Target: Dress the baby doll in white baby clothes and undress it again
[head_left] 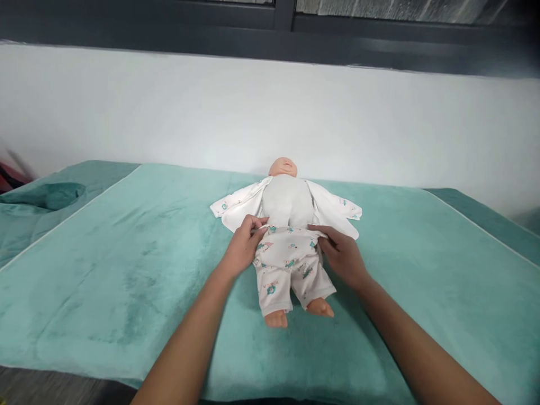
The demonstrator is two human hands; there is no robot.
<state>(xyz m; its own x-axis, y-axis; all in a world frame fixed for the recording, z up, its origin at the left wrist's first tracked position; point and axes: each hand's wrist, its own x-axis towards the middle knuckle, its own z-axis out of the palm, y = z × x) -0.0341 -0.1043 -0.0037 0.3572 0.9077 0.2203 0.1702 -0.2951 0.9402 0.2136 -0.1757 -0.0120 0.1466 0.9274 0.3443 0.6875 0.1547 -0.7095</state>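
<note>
While the doll (287, 198) lies on its back on the green cover (126, 281), its patterned trousers (291, 253) are located around its hips and legs, with the waistband at the lower end of its grey torso. The left hand (242, 246) pinches the waistband between thumb and fingers at one side of the doll; the right hand (342, 254) grips the waistband at the doll's opposite side, fingers curled inward. Both feet (276, 319) of the doll protrude from the trouser cuffs. A white patterned jacket (241, 205) is spread open at both sides of the doll's torso, sleeves directed outward. Beyond the doll's head stands a white wall (169, 107); above it runs a dark window frame (169, 28).
</note>
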